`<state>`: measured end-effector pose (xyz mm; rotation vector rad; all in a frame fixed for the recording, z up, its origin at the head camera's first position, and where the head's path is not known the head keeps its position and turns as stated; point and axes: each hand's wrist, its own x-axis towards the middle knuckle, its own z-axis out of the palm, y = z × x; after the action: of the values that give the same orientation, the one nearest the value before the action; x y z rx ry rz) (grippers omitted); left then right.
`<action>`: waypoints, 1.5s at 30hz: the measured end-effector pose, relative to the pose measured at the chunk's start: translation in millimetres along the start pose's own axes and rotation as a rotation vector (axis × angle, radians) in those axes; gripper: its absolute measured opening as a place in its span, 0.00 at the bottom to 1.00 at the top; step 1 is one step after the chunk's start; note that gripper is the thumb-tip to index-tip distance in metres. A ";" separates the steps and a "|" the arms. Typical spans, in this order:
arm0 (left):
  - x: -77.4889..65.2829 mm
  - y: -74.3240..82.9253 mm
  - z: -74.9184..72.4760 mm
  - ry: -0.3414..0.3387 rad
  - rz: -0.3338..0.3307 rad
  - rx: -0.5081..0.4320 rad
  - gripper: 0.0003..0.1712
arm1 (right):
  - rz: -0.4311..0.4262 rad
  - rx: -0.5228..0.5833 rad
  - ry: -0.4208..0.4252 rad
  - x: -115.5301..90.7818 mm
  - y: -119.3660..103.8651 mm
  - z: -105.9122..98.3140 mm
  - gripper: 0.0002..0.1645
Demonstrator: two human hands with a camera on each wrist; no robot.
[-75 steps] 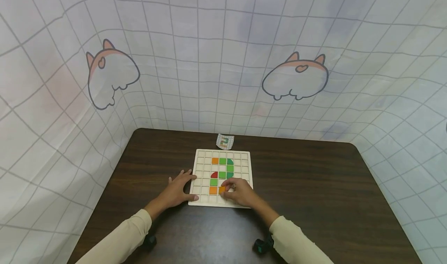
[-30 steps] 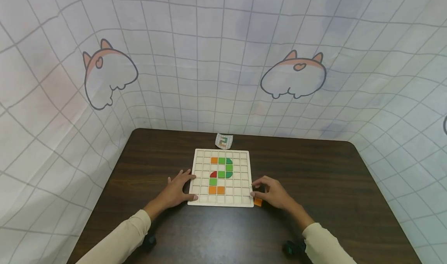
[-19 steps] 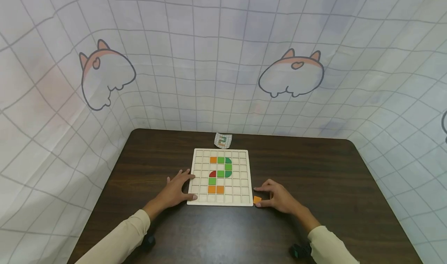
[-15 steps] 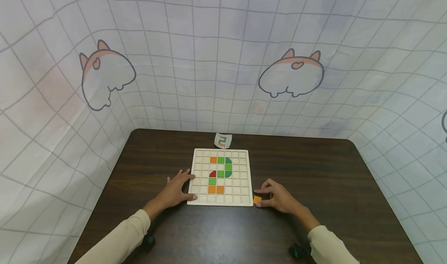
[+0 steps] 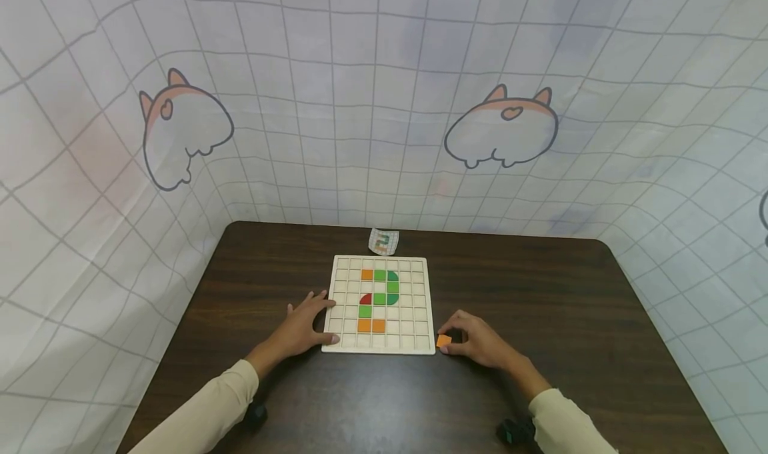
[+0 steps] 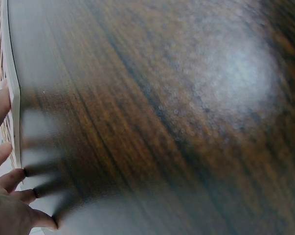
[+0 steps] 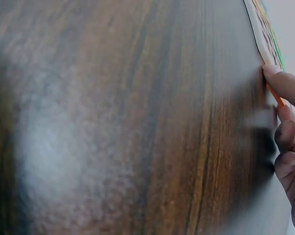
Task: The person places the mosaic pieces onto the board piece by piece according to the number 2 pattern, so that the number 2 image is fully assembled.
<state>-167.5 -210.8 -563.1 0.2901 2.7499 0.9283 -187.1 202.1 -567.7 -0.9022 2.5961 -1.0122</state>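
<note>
A pale square grid board (image 5: 414,311) lies on the table, with orange, green and red tiles set in some of its cells. My left hand (image 5: 298,327) rests at the board's left edge, fingers spread, thumb and a fingertip on the rim. Just off the board's lower right corner, my right hand (image 5: 477,339) pinches a loose orange square tile (image 5: 444,341) between thumb and forefinger. The right wrist view shows this orange tile (image 7: 275,95) edge-on between the fingers, close to the tabletop. Its other fingers are curled beneath.
A small paper card (image 5: 383,242) with a printed tile pattern lies behind the board. Dark wood tabletop (image 5: 540,294) surrounds the board. A white grid-patterned cloth (image 5: 336,141) hangs behind and at both sides. Dark wrist devices (image 5: 513,431) sit by the sleeves.
My right hand has left the second orange tile in the bottom row, moved right off the board, and taken hold of a loose orange tile beside it. My left hand stays put.
</note>
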 end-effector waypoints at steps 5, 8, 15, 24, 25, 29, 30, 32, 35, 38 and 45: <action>-1.1 0.5 0.1 -0.002 -0.005 -0.005 0.45 | 0.040 0.002 -0.006 0.8 -2.9 1.5 0.16; -1.7 0.5 0.2 -0.001 -0.005 -0.012 0.45 | 0.059 0.009 -0.009 1.7 -4.1 2.3 0.13; -1.9 -1.1 1.3 -0.005 -0.002 -0.017 0.45 | 0.074 0.021 -0.004 3.2 -6.5 2.7 0.13; -2.9 -0.7 0.0 -0.004 0.012 -0.033 0.45 | 0.089 0.147 0.052 12.8 -11.7 6.3 0.10; -3.0 -0.6 -0.1 -0.003 0.012 -0.034 0.45 | 0.081 0.157 0.062 14.1 -12.3 7.2 0.09; -3.5 -0.6 0.3 -0.003 0.012 -0.025 0.45 | 0.049 0.188 0.088 18.8 -15.8 12.4 0.09; -3.8 -0.6 0.1 -0.004 0.008 -0.028 0.45 | 0.049 0.195 0.092 20.0 -17.1 13.6 0.09; -4.0 -0.9 0.4 0.001 0.016 -0.023 0.45 | 0.051 0.207 0.092 22.5 -20.1 15.9 0.10; -4.0 -1.0 0.3 0.004 0.017 -0.028 0.45 | 0.062 0.228 0.078 26.6 -24.8 18.9 0.12; -3.3 -1.1 0.1 0.006 0.016 -0.028 0.45 | 0.062 0.243 0.061 31.1 -28.4 22.2 0.14; -2.3 0.2 0.1 0.003 0.011 -0.024 0.44 | 0.061 0.269 0.058 42.6 -37.3 32.5 0.17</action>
<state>-165.2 -211.1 -562.7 0.3010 2.7405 0.9639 -190.5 136.9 -565.8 -0.7331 2.4355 -1.3474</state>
